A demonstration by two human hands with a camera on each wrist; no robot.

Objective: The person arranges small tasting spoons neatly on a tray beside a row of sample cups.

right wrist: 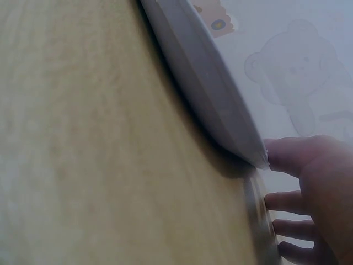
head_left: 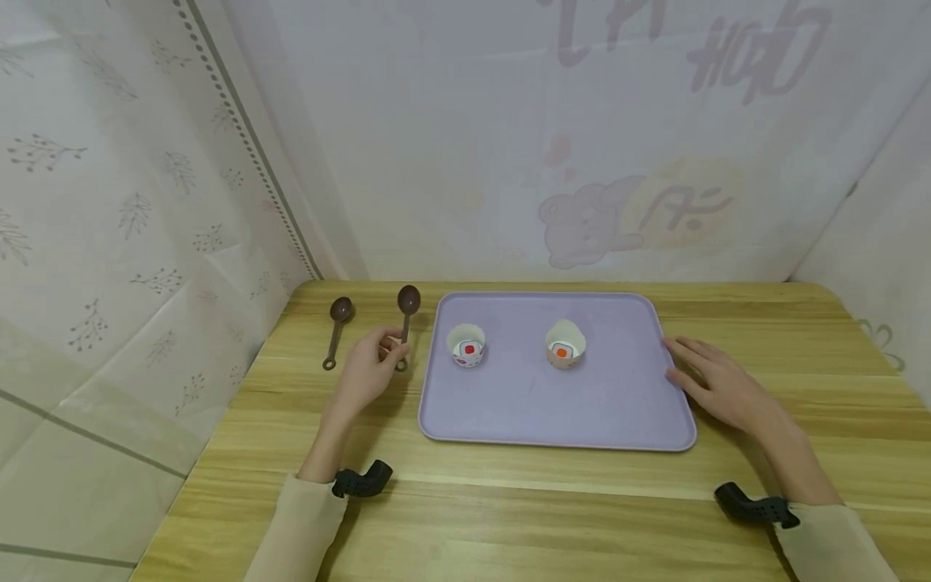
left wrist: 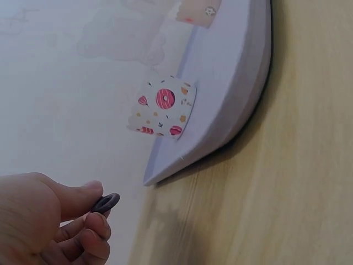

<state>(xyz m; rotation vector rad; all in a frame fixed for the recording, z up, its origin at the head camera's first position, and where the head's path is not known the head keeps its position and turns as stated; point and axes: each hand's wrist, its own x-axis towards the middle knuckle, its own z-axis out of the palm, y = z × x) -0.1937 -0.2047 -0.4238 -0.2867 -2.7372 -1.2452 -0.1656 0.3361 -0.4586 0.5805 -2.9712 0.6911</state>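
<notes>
My left hand [head_left: 371,368] pinches the handle of a brown spoon [head_left: 409,301] just left of the purple tray [head_left: 509,412]; the bowl of the spoon points away from me. In the left wrist view, the ring end of the handle [left wrist: 106,203] shows between thumb and fingers of the left hand [left wrist: 60,221]. My right hand [head_left: 727,388] rests with extended fingers at the tray's right edge, and its thumb touches the rim in the right wrist view. A white patterned paper cup [head_left: 466,346] and a peach one [head_left: 565,345] stand on the tray.
Another brown spoon [head_left: 341,309] lies on the wooden table [head_left: 509,517] left of my left hand. Pale printed cloth [head_left: 436,162] hangs behind the table and along its left side.
</notes>
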